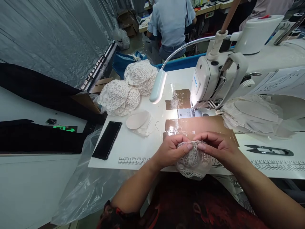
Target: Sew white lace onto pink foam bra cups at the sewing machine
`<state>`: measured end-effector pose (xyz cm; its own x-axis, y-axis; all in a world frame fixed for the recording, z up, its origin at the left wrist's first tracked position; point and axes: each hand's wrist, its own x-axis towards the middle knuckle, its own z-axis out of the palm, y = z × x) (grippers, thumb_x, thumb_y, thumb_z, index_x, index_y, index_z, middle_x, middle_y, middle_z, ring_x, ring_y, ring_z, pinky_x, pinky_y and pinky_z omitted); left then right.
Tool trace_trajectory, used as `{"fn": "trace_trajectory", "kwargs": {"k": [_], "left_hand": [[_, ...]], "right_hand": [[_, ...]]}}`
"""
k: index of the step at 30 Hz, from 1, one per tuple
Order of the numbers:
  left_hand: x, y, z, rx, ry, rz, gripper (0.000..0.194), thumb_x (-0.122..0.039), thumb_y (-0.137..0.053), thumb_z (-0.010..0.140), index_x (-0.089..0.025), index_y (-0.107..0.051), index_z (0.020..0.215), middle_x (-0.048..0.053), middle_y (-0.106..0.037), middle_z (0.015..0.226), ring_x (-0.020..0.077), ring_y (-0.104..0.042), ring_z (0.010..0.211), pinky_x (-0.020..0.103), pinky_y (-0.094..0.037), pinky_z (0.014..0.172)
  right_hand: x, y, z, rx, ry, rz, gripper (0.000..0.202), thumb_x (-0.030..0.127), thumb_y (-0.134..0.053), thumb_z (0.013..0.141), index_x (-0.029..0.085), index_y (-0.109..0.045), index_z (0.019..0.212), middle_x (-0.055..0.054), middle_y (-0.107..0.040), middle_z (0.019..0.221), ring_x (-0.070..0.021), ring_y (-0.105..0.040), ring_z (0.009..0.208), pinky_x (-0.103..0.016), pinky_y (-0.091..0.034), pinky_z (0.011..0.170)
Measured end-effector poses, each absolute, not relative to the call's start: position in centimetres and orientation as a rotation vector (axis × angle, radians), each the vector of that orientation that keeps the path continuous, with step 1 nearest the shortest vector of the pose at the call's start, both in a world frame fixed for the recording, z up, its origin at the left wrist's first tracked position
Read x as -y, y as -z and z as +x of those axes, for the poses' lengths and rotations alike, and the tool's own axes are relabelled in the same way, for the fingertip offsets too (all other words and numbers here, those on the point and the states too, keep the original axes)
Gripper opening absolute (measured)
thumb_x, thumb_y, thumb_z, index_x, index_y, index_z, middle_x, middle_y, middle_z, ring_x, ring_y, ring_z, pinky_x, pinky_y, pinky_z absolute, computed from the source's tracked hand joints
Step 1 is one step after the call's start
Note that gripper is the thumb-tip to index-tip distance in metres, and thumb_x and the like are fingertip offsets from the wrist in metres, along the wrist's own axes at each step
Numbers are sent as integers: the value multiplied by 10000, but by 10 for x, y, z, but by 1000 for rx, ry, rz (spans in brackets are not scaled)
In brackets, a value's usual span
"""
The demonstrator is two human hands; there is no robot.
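Note:
Both of my hands hold one white lace cup piece [193, 163] at the near edge of the sewing table [133, 149]. My left hand [172, 149] pinches its top edge from the left, and my right hand [215, 145] pinches it from the right, fingertips almost meeting. The lace hangs down over the table's front edge. Just beyond my hands stands the white sewing machine [214, 79], its needle area lit by a gooseneck lamp [158, 86].
Two stacks of lace cups [128, 89] sit at the far left of the table, a beige pad [137, 120] and a black phone [107, 140] nearer. Thread snips [269, 150] lie at the right, foam cups [254, 113] behind them. A person sits further back [171, 22].

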<state>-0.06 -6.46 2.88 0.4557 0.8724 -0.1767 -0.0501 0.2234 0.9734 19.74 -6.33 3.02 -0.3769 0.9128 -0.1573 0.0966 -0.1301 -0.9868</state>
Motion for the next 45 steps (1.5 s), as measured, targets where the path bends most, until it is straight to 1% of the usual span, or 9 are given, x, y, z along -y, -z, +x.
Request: {"fn": "trace_trajectory", "kwargs": {"k": [9, 15, 26, 31, 35, 37, 40, 43, 45], "left_hand": [[62, -30, -1, -862, -681, 1136, 356, -458, -698, 803, -109, -647, 855, 20, -573, 718, 108, -498, 650, 228, -397, 617], [63, -30, 1, -894, -766, 1203, 337, -431, -691, 814, -113, -611, 733, -26, -472, 613, 73, -396, 573, 206, -322, 543], [64, -23, 12, -896, -833, 886, 372, -442, -764, 727, -122, -578, 687, -26, -506, 585, 66, -427, 532, 200, -351, 528], [47, -34, -31, -1131, -1172, 718, 261, -354, -752, 697, -148, -599, 745, -11, -593, 659, 116, -537, 595, 232, -435, 584], [22, -57, -59, -1578, -1508, 1240, 190, -318, -673, 787, -171, -595, 695, -28, -537, 615, 115, -483, 590, 229, -401, 599], [9, -54, -45, -1673, -1336, 1735, 243, -288, -608, 842, -179, -556, 631, -10, -497, 605, 132, -456, 604, 251, -384, 620], [-4, -31, 4, -1546, -725, 2327, 238, -173, -530, 849, -188, -518, 612, 49, -510, 646, 199, -485, 700, 325, -397, 714], [-2, -4, 49, -1470, -528, 2398, 205, -64, -522, 777, -172, -541, 603, 73, -495, 598, 232, -488, 671, 344, -391, 660], [6, 5, 63, -1426, -401, 2470, 172, -60, -506, 790, -130, -600, 664, 112, -538, 642, 248, -510, 684, 356, -396, 647]], "right_hand": [[62, -32, 198, 1608, -1444, -1223, 180, 375, -651, 817, 202, -686, 777, -8, -626, 667, -137, -526, 595, -246, -427, 524], [62, -30, 197, 1531, -1495, -1230, 209, 409, -666, 811, 201, -685, 803, -10, -623, 703, -136, -524, 622, -244, -426, 544], [56, -29, 192, 1493, -1537, -1210, 258, 457, -689, 783, 201, -662, 767, 7, -599, 680, -132, -529, 618, -242, -438, 554], [50, -19, 219, 1376, -1536, -1292, 365, 518, -697, 768, 214, -682, 969, -51, -690, 898, -187, -629, 803, -297, -521, 695], [47, -20, 249, 1487, -1278, -1470, 346, 538, -662, 794, 244, -695, 974, -48, -696, 953, -202, -629, 852, -296, -507, 709], [41, -26, 254, 1671, -1157, -1494, 305, 512, -605, 842, 263, -691, 996, -40, -697, 981, -206, -625, 856, -302, -493, 700], [22, -32, 250, 1987, -985, -1504, 248, 419, -531, 882, 284, -689, 1018, -26, -711, 929, -199, -622, 751, -314, -463, 635], [4, -29, 240, 2178, -814, -1504, 254, 318, -499, 864, 274, -717, 988, -26, -717, 795, -210, -618, 668, -326, -439, 611], [-2, -22, 234, 2239, -739, -1478, 283, 273, -477, 865, 253, -721, 1009, -49, -729, 849, -233, -637, 752, -338, -445, 659]]}}
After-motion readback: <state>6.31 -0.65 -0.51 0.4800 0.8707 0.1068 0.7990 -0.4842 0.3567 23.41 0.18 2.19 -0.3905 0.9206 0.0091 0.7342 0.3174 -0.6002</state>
